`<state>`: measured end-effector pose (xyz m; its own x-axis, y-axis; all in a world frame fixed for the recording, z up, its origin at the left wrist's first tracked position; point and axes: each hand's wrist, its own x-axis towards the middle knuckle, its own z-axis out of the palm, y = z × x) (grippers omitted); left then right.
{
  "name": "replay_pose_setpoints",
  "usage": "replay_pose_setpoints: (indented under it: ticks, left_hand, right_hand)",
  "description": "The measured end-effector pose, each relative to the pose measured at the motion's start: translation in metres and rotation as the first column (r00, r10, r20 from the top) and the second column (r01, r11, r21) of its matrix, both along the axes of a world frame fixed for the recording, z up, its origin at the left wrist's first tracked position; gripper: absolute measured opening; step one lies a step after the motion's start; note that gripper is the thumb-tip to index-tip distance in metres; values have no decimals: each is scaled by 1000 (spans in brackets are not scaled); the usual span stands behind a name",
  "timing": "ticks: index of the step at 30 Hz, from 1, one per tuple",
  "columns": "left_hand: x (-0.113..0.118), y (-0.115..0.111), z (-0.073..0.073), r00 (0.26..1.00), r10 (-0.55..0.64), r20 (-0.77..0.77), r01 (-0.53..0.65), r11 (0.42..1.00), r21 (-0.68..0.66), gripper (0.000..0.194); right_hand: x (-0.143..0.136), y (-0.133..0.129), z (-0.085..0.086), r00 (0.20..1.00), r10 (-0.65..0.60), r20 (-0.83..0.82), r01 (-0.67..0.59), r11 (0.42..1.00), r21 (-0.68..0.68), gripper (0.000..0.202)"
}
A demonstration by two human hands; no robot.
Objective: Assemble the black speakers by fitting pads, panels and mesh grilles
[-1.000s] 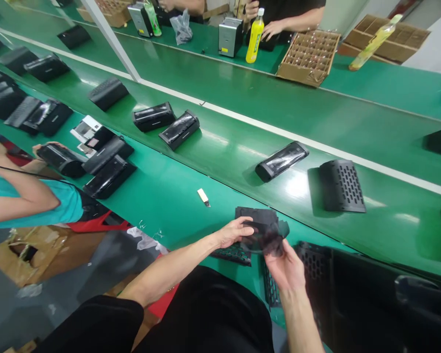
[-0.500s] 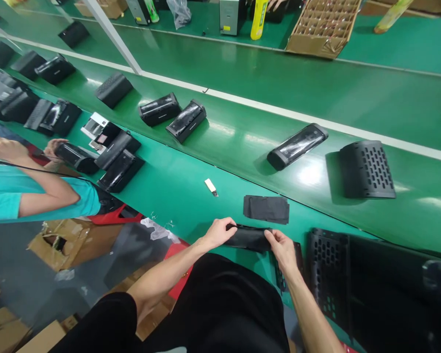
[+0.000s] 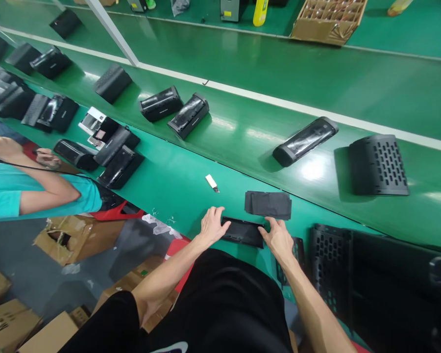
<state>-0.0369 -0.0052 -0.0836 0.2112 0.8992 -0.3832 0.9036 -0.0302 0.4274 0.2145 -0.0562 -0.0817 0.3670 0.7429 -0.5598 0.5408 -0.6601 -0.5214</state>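
Note:
A long black plastic housing panel (image 3: 242,232) with a raised rim lies in front of me on the green table, its recessed side up. At its left end is my left hand (image 3: 211,226), fingers stretched and apart, the thumb at the rim. My right hand (image 3: 279,239) is at the other end with its thumb by the corner and its fingers spread. Whether either thumb presses on the panel I cannot tell. Just beyond lies a stack of thin black sheets (image 3: 268,204). A small cream-handled blade tool (image 3: 211,182) lies farther left.
Black speakers (image 3: 305,141) and a perforated black casing (image 3: 380,165) stand on the green belt (image 3: 242,122). A large black perforated casing or bin (image 3: 330,264) is at my right. A co-worker in a turquoise sleeve (image 3: 47,196) sits left, near several speakers. Cardboard boxes (image 3: 69,240) are on the floor.
The panel has turned from its smooth side to its recessed side and rests lower on the table. Both hands have gone from pinching its ends to spread fingers. The view has shifted slightly.

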Motion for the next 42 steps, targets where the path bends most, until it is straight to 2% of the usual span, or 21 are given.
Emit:
replay_pose_setpoints:
  ticks: [3,4,6,8,10,11,13,15,19,22,26,30,35,42]
  left_hand:
    - [-7,10,-3,991,-13,132,22,998,-62,14]
    - [-9,13,-3,977,11,213,10,995,-96,10]
    - [-10,19,1,911,142,387,-51,971,-235,17]
    - [-6,23,8,793,357,494,-111,881,-460,30]
    - [2,27,16,669,541,510,-119,756,-644,43]
    - [6,29,20,622,594,510,-106,710,-697,48]
    - [14,32,28,562,640,523,-72,668,-740,54]
    - [19,34,35,529,652,543,-46,661,-749,55]
    - [21,35,48,496,644,582,24,660,-751,53]
    - [21,33,55,488,631,603,73,658,-749,50]
    - [23,31,61,482,622,616,74,672,-737,46]
    - [26,30,62,481,616,624,40,695,-718,45]
    - [29,31,63,523,555,647,13,753,-657,48]
    - [31,33,63,524,551,650,14,757,-654,48]
  right_hand:
    - [8,10,-3,990,-13,-144,19,999,41,6]
    - [12,12,-2,981,-11,-195,21,999,48,8]
    - [19,13,1,947,-22,-320,39,998,45,21]
    - [24,11,8,899,-56,-435,72,997,20,37]
    - [24,7,17,807,-175,-565,192,981,-30,48]
    - [22,5,21,736,-253,-628,277,959,-61,52]
    - [18,1,30,572,-380,-726,434,892,-125,59]
    - [15,-3,38,476,-431,-767,507,847,-161,64]
    - [19,-12,51,440,-444,-780,526,832,-177,63]
    - [23,-18,59,442,-435,-784,534,830,-160,61]
    - [23,-21,65,452,-444,-774,557,818,-144,49]
    - [23,-22,67,448,-459,-767,580,802,-142,49]
    - [25,-25,70,475,-440,-762,554,822,-130,46]
    - [23,-28,69,509,-443,-738,581,810,-85,48]
